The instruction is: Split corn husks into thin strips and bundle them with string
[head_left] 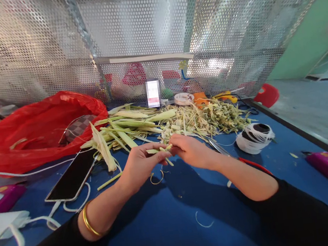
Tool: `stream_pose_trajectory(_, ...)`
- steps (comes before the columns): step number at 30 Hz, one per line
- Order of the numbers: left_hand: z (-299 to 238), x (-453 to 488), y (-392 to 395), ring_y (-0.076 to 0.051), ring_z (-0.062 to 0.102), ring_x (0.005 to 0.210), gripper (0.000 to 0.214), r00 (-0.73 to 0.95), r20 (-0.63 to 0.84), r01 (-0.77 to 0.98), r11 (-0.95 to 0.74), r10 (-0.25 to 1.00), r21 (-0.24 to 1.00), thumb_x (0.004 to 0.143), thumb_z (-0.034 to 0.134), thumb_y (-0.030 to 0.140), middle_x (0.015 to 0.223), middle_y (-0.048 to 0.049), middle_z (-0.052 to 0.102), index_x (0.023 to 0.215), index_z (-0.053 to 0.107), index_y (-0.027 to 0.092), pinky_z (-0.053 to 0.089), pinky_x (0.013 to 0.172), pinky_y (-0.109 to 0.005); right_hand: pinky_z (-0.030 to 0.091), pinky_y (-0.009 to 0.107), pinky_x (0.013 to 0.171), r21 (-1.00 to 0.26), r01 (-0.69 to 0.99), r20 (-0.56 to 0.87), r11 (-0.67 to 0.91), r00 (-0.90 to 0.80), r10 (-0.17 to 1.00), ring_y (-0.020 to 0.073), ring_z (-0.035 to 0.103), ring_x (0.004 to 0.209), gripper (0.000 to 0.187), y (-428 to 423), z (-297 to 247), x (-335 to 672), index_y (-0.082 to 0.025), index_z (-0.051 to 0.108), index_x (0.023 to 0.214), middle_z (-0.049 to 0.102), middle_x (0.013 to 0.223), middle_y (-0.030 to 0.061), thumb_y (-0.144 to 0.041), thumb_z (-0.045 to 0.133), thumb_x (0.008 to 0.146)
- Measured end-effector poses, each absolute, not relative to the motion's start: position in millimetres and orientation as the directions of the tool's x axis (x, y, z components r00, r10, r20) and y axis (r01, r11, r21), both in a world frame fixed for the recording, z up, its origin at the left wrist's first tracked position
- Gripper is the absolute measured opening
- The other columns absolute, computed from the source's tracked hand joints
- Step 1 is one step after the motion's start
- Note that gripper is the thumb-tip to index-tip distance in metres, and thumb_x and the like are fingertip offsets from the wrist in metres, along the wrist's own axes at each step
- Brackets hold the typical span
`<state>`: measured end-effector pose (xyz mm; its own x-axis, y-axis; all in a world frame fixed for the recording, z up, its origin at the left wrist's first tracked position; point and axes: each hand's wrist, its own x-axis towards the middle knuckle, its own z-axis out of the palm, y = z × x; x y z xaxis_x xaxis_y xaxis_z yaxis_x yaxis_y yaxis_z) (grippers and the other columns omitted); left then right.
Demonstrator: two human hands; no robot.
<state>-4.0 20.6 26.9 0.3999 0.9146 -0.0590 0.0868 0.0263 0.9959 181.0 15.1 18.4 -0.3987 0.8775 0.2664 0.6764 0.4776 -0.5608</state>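
My left hand (140, 162) pinches a small bunch of pale green strips (155, 151) between thumb and fingertips, and my right hand (193, 149) meets it, fingers curled closed on the other end. The strips are above the blue table (166, 235), just in front of the husk pile (130, 123) and the shredded heap (194, 121); my fingers cover much of them, so I can't tell whether they're joined. Beyond my right forearm sits a white twine spool (249, 144); a phone (73, 177) lies left of my left hand.

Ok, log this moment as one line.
left hand: pinching green strips; right hand: at same strips; beyond: leaf pile; right side: white cord roll
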Motion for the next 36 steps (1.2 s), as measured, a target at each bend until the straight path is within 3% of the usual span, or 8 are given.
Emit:
stream_pose_trajectory(3, 22.0, -4.2, 27.1, -0.01, 0.062, 0.058, 0.033, 0.296, -0.098, -0.023, 0.11, 0.95, 0.994, 0.066, 0.076, 0.035, 0.071, -0.0023, 0.072, 0.088, 0.067, 0.013, 0.05, 0.061, -0.021, 0.036, 0.026, 0.063, -0.516, 0.693, 0.208, 0.504, -0.47, 0.858, 0.0127, 0.048, 0.067, 0.019, 10.1, 25.2, 180.8, -0.017, 0.05, 0.071, 0.051, 0.075, 0.0014, -0.014, 0.046, 0.088)
stream_pose_trajectory(9, 16.8, -3.3, 29.7, -0.01, 0.06, 0.054, 0.036, 0.317, -0.181, -0.107, 0.224, 0.931, 0.969, 0.062, 0.079, 0.036, 0.067, -0.0019, 0.07, 0.085, 0.067, 0.012, 0.05, 0.061, -0.022, 0.043, 0.03, 0.077, -0.604, 0.453, 0.491, 0.656, -0.437, 0.754, 0.0147, 0.055, 0.086, 0.019, 1.6, 30.7, 170.7, -0.019, 0.05, 0.074, 0.058, 0.094, 0.0061, -0.015, 0.043, 0.091)
stream_pose_trajectory(13, 12.9, -2.1, 28.5, -0.011, 0.06, 0.054, 0.035, 0.316, -0.181, -0.151, 0.237, 0.931, 0.96, 0.061, 0.079, 0.036, 0.061, -0.001, 0.066, 0.082, 0.067, 0.011, 0.049, 0.061, -0.024, 0.045, 0.029, 0.073, -0.753, 0.324, 0.423, 0.573, -0.43, 0.798, 0.013, 0.055, 0.075, 0.02, 0.8, 22.9, 163.1, -0.019, 0.047, 0.074, 0.057, 0.077, 0.0019, -0.015, 0.042, 0.092)
stream_pose_trajectory(17, 12.1, -0.2, 25.1, -0.011, 0.06, 0.055, 0.03, 0.284, -0.159, -0.152, 0.208, 0.946, 0.966, 0.058, 0.079, 0.03, 0.059, -0.0004, 0.065, 0.077, 0.066, 0.011, 0.05, 0.062, -0.024, 0.041, 0.028, 0.068, -0.714, 0.407, 0.399, 0.57, -0.432, 0.809, 0.0129, 0.048, 0.07, 0.018, -4.8, 20.8, 156.4, -0.02, 0.044, 0.075, 0.05, 0.074, 0.0006, -0.013, 0.04, 0.091)
stream_pose_trajectory(22, 10.7, 1.2, 23.7, -0.013, 0.061, 0.055, 0.022, 0.268, -0.14, -0.046, 0.157, 0.953, 0.986, 0.064, 0.071, 0.027, 0.055, 0.0003, 0.065, 0.079, 0.067, 0.011, 0.049, 0.061, -0.024, 0.036, 0.027, 0.063, -0.649, 0.473, 0.385, 0.596, -0.471, 0.793, 0.0125, 0.043, 0.065, 0.019, -10.6, 20.6, 151.5, -0.02, 0.04, 0.072, 0.045, 0.071, -0.0008, -0.01, 0.041, 0.088)
stream_pose_trajectory(26, 10.3, -3.1, 27.3, -0.014, 0.061, 0.054, 0.022, 0.26, -0.034, 0.21, -0.023, 0.965, 0.977, 0.073, 0.063, 0.03, 0.055, 0.0, 0.064, 0.086, 0.068, 0.013, 0.045, 0.054, -0.023, 0.038, 0.026, 0.062, -0.723, 0.458, 0.347, 0.518, -0.408, 0.845, 0.0117, 0.046, 0.063, 0.019, -7.0, 22.4, 154.8, -0.02, 0.045, 0.073, 0.05, 0.073, -0.0005, -0.016, 0.041, 0.091)
stream_pose_trajectory(31, 18.3, -8.3, 18.5, -0.015, 0.061, 0.055, 0.023, 0.362, 0.181, 0.568, -0.37, 0.915, 0.735, 0.082, 0.054, 0.034, 0.062, -0.0007, 0.068, 0.091, 0.069, 0.019, 0.039, 0.051, -0.023, 0.04, 0.027, 0.069, -0.721, 0.507, 0.357, 0.472, -0.313, 0.88, 0.0128, 0.051, 0.072, 0.023, -8.1, 28.4, 160.2, -0.018, 0.047, 0.066, 0.053, 0.08, 0.0017, -0.014, 0.047, 0.088)
stream_pose_trajectory(36, 19.7, -4.1, -6.6, -0.023, 0.067, 0.076, 0.022, 0.56, 0.299, 0.761, -0.622, 0.773, 0.182, 0.088, 0.049, 0.03, 0.081, -0.0067, 0.072, 0.096, 0.065, 0.019, 0.044, 0.06, -0.028, 0.039, 0.027, 0.068, -0.694, 0.619, 0.247, 0.367, -0.275, 0.929, 0.0139, 0.051, 0.07, 0.024, -25.1, 21.6, 171.3, -0.018, 0.052, 0.064, 0.053, 0.072, 0.0005, -0.014, 0.05, 0.087)
